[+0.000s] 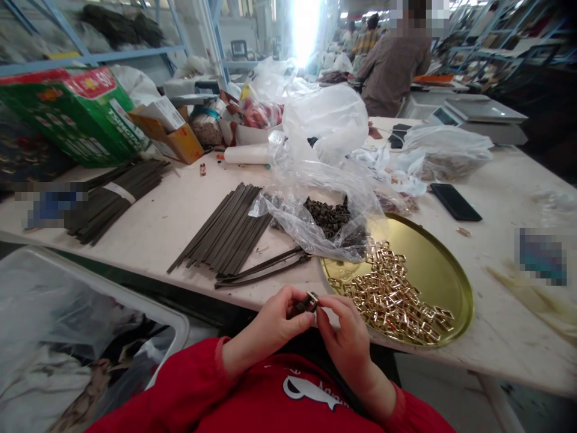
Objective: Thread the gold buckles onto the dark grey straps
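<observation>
Just off the table's front edge, my left hand (274,325) is closed in a pinch on a dark brown strap (300,305) with a small gold buckle (312,296) on it. My right hand (345,331) meets it from the other side, thumb and fingertips closed on the buckle end. The far part of the strap is hidden in my left palm. A round gold tray (444,264) to the right bears a heap of gold rectangular buckles (396,294). Dark strips (229,231) lie side by side on the left, with two loose straps (261,269) nearer me.
Behind the tray, an open clear plastic bag (288,204) holds small dark loops (329,216). A phone (455,201) and a scale (478,111) are to the right. A tied strip bundle (121,198) and a green box (85,114) stand left. A white bin (180,328) is below.
</observation>
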A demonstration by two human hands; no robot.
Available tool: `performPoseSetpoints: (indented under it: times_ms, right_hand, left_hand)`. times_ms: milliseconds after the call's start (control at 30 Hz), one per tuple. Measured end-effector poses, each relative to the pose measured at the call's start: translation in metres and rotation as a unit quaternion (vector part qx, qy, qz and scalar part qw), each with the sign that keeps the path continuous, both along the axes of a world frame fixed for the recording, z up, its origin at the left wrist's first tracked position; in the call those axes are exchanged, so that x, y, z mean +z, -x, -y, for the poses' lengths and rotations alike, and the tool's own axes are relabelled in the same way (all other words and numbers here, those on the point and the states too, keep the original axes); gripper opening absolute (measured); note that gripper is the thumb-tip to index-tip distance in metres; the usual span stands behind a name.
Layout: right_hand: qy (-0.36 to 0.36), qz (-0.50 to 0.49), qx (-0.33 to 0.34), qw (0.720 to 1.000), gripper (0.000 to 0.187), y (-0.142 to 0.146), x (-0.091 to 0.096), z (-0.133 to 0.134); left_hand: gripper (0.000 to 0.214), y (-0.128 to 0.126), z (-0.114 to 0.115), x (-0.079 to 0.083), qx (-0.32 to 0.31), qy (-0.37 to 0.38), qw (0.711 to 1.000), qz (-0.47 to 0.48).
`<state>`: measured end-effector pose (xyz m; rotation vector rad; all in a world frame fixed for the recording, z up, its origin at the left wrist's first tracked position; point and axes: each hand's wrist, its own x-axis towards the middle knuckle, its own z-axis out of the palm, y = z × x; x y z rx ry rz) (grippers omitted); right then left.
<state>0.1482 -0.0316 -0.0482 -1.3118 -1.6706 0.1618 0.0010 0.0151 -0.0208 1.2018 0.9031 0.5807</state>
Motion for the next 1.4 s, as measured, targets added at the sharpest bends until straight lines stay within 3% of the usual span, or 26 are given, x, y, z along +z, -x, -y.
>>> performPoseSetpoints:
  times_ms: [167,433,733,967,1133,1233,1300,1400]
  right_hand:
    - [-0.006,-0.007,-0.004,1.000,0.028,0.001,-0.002,-0.005]
    - [0.098,-0.118,-0.007,0.988,0.020,0.001,-0.001,-0.012]
    - [0.218,-0.273,0.050,0.936,0.016,0.003,-0.002,-0.011]
    - [0.233,-0.166,0.129,0.950,0.017,-0.013,0.011,-0.018]
    - [0.347,-0.228,0.144,0.898,0.010,-0.014,0.015,-0.016]
    - [0.380,-0.268,0.147,0.873,0.008,-0.011,0.017,-0.016]
    - [0.371,-0.239,0.140,0.887,0.005,-0.009,0.018,-0.015]
    - [0.323,-0.133,0.123,0.929,0.006,-0.009,0.021,-0.015]
  left_hand:
    - [0.026,-0.001,-0.005,0.000,-0.003,0.003,1.000,-0.010]
    - [0.017,-0.006,-0.011,0.002,0.026,0.051,0.997,-0.053]
    - [0.027,-0.008,-0.012,-0.006,0.051,0.076,0.994,-0.057]
    - [0.035,-0.006,-0.012,-0.003,0.009,0.118,0.992,-0.033]
    - [0.040,-0.001,-0.011,-0.001,-0.036,0.176,0.984,0.005]
    - [0.038,0.000,-0.010,-0.004,-0.039,0.178,0.983,0.018]
    - [0.036,0.000,-0.009,-0.007,-0.033,0.156,0.987,0.017]
    - [0.032,0.000,-0.007,-0.008,-0.026,0.109,0.994,0.000]
